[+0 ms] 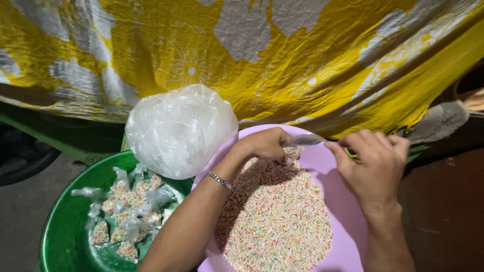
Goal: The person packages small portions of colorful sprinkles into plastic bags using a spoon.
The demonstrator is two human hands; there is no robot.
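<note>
My left hand [267,145] is closed around a small clear plastic bag [304,140], holding it over the far edge of the round lilac plastic basin [348,221]. My right hand [375,166] pinches the bag's other end, fingers curled; something yellow shows in the grip, identity unclear. Multicoloured fine grains [277,216] fill the basin. Filled knotted packets [126,211] lie in the green plastic tub [65,226] at the basin's left edge. Risk, as I judge it: a loose pinch tips the bag, spilling grains past the rim.
</note>
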